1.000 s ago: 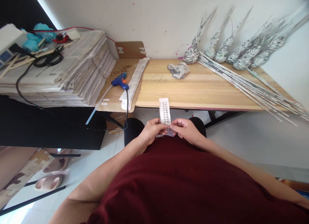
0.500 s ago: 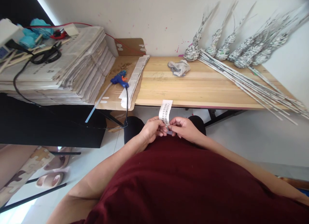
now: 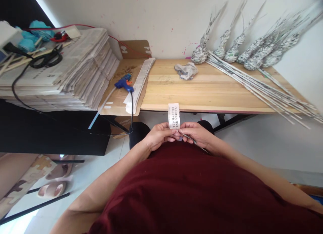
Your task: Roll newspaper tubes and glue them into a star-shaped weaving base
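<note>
A printed newspaper strip (image 3: 173, 114) stands up between my two hands, just off the table's front edge and above my lap. Its lower end is pinched by my left hand (image 3: 160, 135), whose fingers are closed. My right hand (image 3: 198, 133) is closed at the strip's lower right corner. A thin rod (image 3: 199, 146) slants from the fingertips to the lower right, beneath my right hand; whether it is rolled paper or a stick I cannot tell. The fingers hide the spot where rod and strip meet.
On the wooden table (image 3: 161, 92) lie a crumpled glove (image 3: 186, 71), long rolled paper sticks (image 3: 242, 79) and several woven paper vases (image 3: 200, 54). Left are a blue glue gun (image 3: 124, 83), folded paper strips (image 3: 141, 82) and a tall newspaper stack (image 3: 85, 66) with a black cable (image 3: 46, 59).
The newspaper strip has turned more upright and sits slightly higher. My right hand has moved closer to my left, and the thin rod now shows beneath it.
</note>
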Demonstrator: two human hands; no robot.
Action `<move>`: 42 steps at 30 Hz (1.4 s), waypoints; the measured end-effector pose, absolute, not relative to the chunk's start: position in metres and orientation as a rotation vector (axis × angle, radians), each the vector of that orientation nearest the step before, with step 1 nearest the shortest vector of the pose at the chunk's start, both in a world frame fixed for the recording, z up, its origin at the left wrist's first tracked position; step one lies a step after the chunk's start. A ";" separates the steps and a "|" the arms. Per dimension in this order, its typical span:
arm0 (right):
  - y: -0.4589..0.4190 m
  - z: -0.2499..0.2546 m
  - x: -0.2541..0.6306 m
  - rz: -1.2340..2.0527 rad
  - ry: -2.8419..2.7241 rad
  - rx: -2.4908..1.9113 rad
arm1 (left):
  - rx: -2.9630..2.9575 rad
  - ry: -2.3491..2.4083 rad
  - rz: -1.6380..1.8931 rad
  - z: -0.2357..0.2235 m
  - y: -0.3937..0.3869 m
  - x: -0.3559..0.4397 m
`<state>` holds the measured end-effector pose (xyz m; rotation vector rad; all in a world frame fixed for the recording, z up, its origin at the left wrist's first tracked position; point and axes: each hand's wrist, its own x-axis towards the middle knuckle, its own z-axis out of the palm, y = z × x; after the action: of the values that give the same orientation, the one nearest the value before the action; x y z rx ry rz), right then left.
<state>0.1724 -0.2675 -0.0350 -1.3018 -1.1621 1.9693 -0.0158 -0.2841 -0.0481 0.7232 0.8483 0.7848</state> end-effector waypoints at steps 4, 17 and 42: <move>-0.267 -0.036 0.173 1.985 -1.173 -1.299 | 0.765 0.927 0.791 -0.051 -0.284 -0.013; -0.266 -0.024 0.167 1.712 -1.610 -1.397 | 0.727 1.057 0.947 -0.060 -0.286 -0.008; -0.274 -0.034 0.165 1.246 -1.886 -1.382 | 0.673 1.045 1.036 -0.058 -0.287 0.001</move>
<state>0.1655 -0.2741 -0.0335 -1.3823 -1.8863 1.2463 0.0014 -0.2871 -0.0580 0.6732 1.0452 1.0364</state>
